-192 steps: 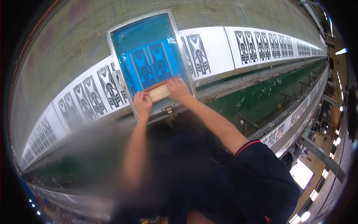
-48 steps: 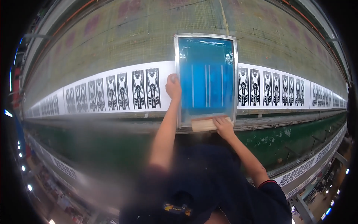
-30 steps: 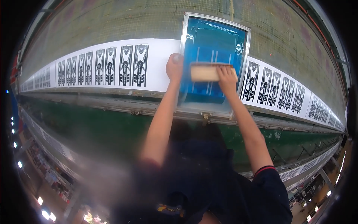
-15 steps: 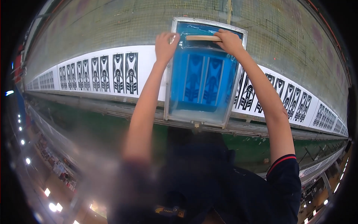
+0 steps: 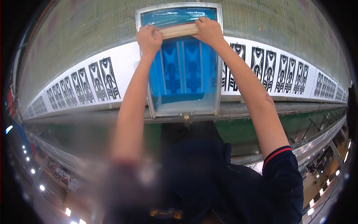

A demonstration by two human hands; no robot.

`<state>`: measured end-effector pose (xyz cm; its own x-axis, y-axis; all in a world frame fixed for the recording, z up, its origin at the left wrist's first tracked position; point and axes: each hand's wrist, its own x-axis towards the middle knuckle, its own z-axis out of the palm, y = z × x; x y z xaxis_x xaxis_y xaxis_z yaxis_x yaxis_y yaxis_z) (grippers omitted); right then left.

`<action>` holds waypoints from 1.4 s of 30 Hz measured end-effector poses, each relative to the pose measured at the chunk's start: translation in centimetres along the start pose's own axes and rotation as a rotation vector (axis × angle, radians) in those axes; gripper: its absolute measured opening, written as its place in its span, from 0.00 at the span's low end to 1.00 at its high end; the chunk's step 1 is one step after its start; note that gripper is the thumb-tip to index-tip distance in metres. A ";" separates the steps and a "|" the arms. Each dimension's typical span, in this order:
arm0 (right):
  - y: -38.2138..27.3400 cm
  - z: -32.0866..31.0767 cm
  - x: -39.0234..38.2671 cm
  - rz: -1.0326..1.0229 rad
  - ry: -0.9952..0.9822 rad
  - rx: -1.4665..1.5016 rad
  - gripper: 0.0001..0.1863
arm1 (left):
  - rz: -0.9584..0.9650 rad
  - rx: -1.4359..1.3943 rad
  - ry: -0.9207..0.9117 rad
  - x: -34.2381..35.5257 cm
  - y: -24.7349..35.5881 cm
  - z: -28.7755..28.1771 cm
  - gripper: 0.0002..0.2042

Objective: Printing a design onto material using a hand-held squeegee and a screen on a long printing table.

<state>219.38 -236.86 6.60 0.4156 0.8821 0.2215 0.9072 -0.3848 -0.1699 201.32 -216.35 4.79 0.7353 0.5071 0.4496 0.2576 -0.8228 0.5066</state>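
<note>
A silk-screen printing frame (image 5: 218, 74) with a metal rim and blue mesh lies in front of me on a long table. Two tall patterned panels show through its mesh (image 5: 182, 67). Across the far part of the screen rests a wooden-handled squeegee (image 5: 179, 31). My left hand (image 5: 150, 39) is closed round its left end, and my right hand (image 5: 209, 31) grips the right end with fingers over the top. Glossy wet ink (image 5: 179, 15) lies on the mesh beyond the squeegee. The squeegee's lower edge is hidden.
White sheets (image 5: 126, 56) with black printed patterns run along the table to both sides of the frame. Behind them lies the greenish, grid-lined tabletop (image 5: 93, 30). A metal rail (image 5: 253, 106) follows the near edge, and a small brass-coloured fitting (image 5: 187, 118) sits at the frame's near side.
My left hand, earlier at the frame's far left, has closed on the squeegee. The frame appears further left and squarer in view, and the squeegee is now held in both hands.
</note>
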 end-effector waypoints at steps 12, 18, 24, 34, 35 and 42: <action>-14.0 -2.7 -20.1 0.118 -0.096 0.120 0.30 | -0.109 -0.063 -0.114 -21.0 5.5 -9.2 0.08; -19.5 -5.4 -27.8 0.133 -0.210 0.099 0.33 | -0.121 -0.111 -0.152 -28.9 8.2 -13.9 0.08; -18.6 -7.0 -28.9 -0.101 -0.408 0.122 0.26 | -0.076 -0.072 -0.327 -29.1 9.6 -16.6 0.06; -0.8 -1.8 -0.4 -0.199 -0.183 0.062 0.17 | -0.004 0.071 -0.225 -0.9 0.5 -5.4 0.11; 0.9 -1.4 1.9 -0.196 -0.149 0.038 0.18 | 0.064 0.170 -0.208 2.1 -0.6 -3.7 0.12; 1.0 0.7 3.1 -0.069 -0.010 0.010 0.21 | -0.028 0.096 -0.004 2.6 -2.6 0.9 0.10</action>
<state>221.58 -234.30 6.48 0.3514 0.9091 0.2236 0.9330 -0.3204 -0.1638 203.14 -213.09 3.99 0.7295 0.5295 0.4330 0.3372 -0.8291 0.4459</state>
